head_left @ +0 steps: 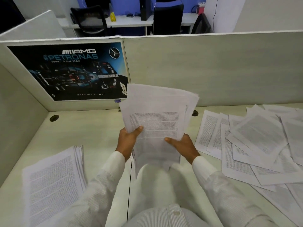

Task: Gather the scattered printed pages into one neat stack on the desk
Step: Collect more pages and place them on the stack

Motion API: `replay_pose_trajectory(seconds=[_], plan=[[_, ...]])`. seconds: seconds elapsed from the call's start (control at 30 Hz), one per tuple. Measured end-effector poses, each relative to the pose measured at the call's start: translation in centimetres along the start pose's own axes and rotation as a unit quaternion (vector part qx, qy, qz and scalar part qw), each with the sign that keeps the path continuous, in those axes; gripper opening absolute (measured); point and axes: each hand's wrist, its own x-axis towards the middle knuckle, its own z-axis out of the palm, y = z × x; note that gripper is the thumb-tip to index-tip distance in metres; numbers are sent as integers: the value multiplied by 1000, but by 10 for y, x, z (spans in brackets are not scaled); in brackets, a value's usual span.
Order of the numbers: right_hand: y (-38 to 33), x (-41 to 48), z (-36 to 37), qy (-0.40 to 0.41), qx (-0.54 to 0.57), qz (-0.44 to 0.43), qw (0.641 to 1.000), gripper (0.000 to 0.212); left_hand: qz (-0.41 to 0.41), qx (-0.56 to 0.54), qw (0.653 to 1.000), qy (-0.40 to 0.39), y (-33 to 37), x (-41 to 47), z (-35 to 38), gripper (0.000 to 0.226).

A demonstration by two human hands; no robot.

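Observation:
I hold a loose bundle of printed pages [157,115] upright above the middle of the desk, its sheets fanned unevenly at the top. My left hand [128,139] grips the bundle's left edge, thumb on the front. My right hand [182,145] grips its lower right edge, thumb on the front too. A stack of printed pages [52,182] lies on the desk at the near left, its edges slightly splayed. Several scattered pages [255,145] overlap each other across the right side of the desk.
The pale desk [91,131] is boxed in by partition walls at the back and left. A racing-car poster [73,71] hangs on the back partition. Two round cable holes [54,118] sit near the desk's back edge. Chairs and another desk stand beyond.

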Motion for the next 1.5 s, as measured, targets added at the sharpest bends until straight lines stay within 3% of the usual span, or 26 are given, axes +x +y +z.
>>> replay_pose_trajectory(seconds=[0.1,0.27,0.4,0.53,0.73,0.87,0.97,1.1,1.2,1.33,1.4,1.5], plan=[[0,-3,-4,32,31,0,999,23,20,-54,998,8,15,-3,0,15],[16,-1,-8,159,56,83,982,60,58,-180,982,4,46,-5,-2,27],[18,-3,0,57,222,160,960,69,88,-230,968,-41,63,-4,-1,44],[-5,1,13,16,378,110,919,77,106,-214,968,-76,69,-9,11,48],[-25,4,6,16,452,53,890,56,97,-217,970,-50,71,-12,19,40],[-25,6,5,37,462,58,884,65,106,-249,960,-66,73,-13,24,44],[-26,6,8,33,488,56,871,66,102,-199,973,-50,65,-16,34,40],[-30,6,14,40,461,66,884,57,86,-25,996,8,41,-14,39,36],[-22,3,9,96,368,66,923,44,70,20,997,28,32,-9,31,35],[-7,-2,-8,182,117,82,973,76,49,74,996,10,29,-7,6,27],[-3,-4,-15,157,27,73,984,81,23,91,995,-28,28,-8,-9,26],[-5,-10,-17,36,49,56,997,62,-43,94,990,-97,31,-14,-26,29]])
